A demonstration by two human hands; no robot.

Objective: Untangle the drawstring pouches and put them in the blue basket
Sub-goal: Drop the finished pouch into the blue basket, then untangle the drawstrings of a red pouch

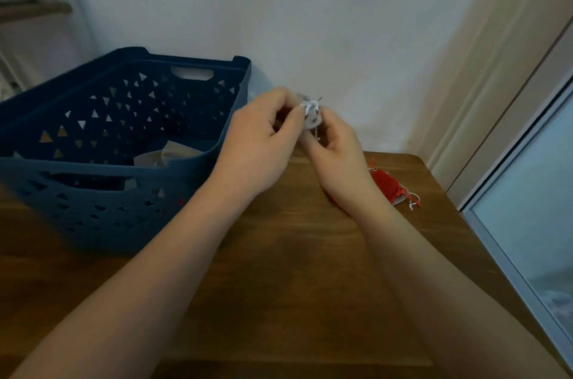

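Observation:
A small grey pouch with a white drawstring is held up in the air between both hands, above the wooden table. My left hand pinches its left side and my right hand pinches its right side. A red pouch with strings lies on the table, partly hidden behind my right wrist. The blue basket with triangle holes stands at the left; a beige pouch lies inside it.
A white wall runs behind the table. The table's right edge lies close to a door frame and a glass pane. A shelf shows at the far left.

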